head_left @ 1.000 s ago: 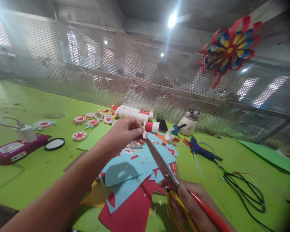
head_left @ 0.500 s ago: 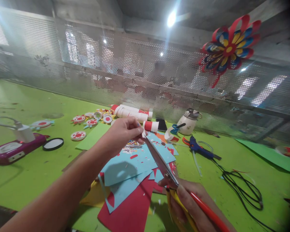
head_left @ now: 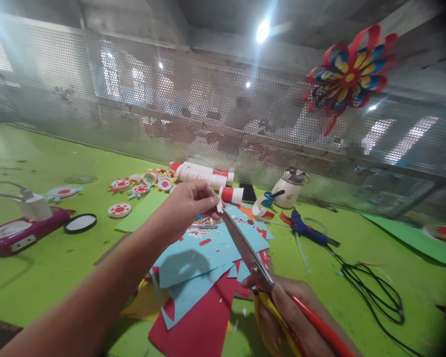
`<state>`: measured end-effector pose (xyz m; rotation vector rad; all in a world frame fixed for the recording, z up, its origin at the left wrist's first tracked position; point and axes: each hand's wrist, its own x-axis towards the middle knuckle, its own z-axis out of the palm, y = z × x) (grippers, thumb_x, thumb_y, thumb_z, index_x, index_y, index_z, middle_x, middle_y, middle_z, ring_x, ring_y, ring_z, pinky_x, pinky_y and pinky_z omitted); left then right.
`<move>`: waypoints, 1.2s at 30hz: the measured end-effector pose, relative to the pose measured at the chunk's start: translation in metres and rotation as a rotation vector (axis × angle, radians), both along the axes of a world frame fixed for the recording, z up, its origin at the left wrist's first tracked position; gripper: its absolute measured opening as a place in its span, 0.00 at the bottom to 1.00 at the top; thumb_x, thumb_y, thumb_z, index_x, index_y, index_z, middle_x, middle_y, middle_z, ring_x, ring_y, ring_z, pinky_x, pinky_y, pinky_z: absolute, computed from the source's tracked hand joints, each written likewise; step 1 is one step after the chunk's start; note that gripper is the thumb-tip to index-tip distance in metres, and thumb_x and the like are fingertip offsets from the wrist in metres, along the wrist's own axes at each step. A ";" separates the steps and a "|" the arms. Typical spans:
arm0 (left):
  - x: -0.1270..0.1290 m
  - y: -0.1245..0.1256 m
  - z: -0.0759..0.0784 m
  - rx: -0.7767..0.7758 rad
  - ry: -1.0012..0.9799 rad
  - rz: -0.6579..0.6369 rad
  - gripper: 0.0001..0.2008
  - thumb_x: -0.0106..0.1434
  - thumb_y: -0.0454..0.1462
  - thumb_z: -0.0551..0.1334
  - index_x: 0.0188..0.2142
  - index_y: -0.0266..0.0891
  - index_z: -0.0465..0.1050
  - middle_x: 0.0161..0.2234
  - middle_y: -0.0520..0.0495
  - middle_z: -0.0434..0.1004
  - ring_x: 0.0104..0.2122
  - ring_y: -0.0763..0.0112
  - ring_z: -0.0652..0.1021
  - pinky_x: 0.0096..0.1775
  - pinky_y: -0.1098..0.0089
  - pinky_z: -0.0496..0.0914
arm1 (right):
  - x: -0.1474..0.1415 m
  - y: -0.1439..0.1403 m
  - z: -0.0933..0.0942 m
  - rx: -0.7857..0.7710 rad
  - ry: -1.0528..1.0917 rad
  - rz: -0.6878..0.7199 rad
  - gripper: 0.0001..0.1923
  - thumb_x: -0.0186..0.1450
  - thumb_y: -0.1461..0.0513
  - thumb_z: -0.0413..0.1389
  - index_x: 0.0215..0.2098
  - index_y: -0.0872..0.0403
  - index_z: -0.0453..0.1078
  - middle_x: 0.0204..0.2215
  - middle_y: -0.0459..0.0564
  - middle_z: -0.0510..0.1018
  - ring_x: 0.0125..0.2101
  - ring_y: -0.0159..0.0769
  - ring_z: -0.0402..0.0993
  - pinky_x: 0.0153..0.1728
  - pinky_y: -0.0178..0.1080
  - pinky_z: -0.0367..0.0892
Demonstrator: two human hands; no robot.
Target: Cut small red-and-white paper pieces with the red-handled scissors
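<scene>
My left hand [head_left: 195, 201] pinches a small white paper piece [head_left: 220, 206] between thumb and fingers, over the middle of the table. In my right hand [head_left: 301, 307] is a pair of scissors [head_left: 247, 248] with red and yellow handles, its blades pointing up and away. The blade tips meet the white piece, and the blades look nearly closed. Below both hands lie light blue paper sheets [head_left: 186, 265] strewn with red and white scraps. Red paper [head_left: 196, 325] sticks out from under them toward me.
Paper-cup turtles [head_left: 119, 210] and stacked paper cups [head_left: 200, 174] lie behind my left hand. A glue gun [head_left: 306, 229] with coiled black cable [head_left: 375, 287] is on the right, near a white bottle [head_left: 289, 188]. A purple power strip [head_left: 26, 233] sits at left.
Both hands keep nearly the same place, with the scissor tips still at the white piece. The whole view has shifted very slightly.
</scene>
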<state>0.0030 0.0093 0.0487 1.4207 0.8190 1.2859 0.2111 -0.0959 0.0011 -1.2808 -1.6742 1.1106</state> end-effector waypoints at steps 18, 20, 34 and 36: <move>0.001 0.000 -0.001 -0.002 -0.004 0.000 0.05 0.53 0.32 0.63 0.24 0.34 0.67 0.22 0.49 0.74 0.22 0.76 0.75 0.29 0.72 0.70 | 0.005 0.005 -0.006 -0.067 0.030 0.103 0.28 0.67 0.44 0.43 0.30 0.58 0.69 0.12 0.40 0.58 0.14 0.26 0.56 0.16 0.31 0.54; 0.001 -0.001 -0.001 -0.006 -0.007 -0.004 0.05 0.53 0.32 0.63 0.24 0.34 0.67 0.21 0.50 0.73 0.22 0.76 0.75 0.29 0.72 0.70 | 0.004 0.005 -0.007 -0.068 0.035 0.085 0.28 0.66 0.44 0.43 0.31 0.58 0.69 0.12 0.40 0.59 0.14 0.27 0.56 0.15 0.30 0.54; 0.004 -0.003 0.002 -0.020 0.013 0.048 0.05 0.53 0.31 0.61 0.23 0.34 0.67 0.21 0.49 0.74 0.21 0.76 0.75 0.28 0.73 0.69 | 0.000 0.007 -0.003 0.019 -0.129 0.066 0.26 0.67 0.46 0.44 0.17 0.52 0.56 0.11 0.40 0.57 0.14 0.28 0.56 0.17 0.33 0.54; 0.003 -0.003 0.002 -0.022 0.027 0.055 0.05 0.54 0.30 0.61 0.23 0.34 0.67 0.21 0.50 0.74 0.21 0.76 0.75 0.29 0.72 0.69 | 0.000 0.006 -0.004 0.035 -0.138 0.066 0.26 0.67 0.47 0.43 0.17 0.52 0.55 0.12 0.40 0.57 0.14 0.28 0.56 0.17 0.33 0.53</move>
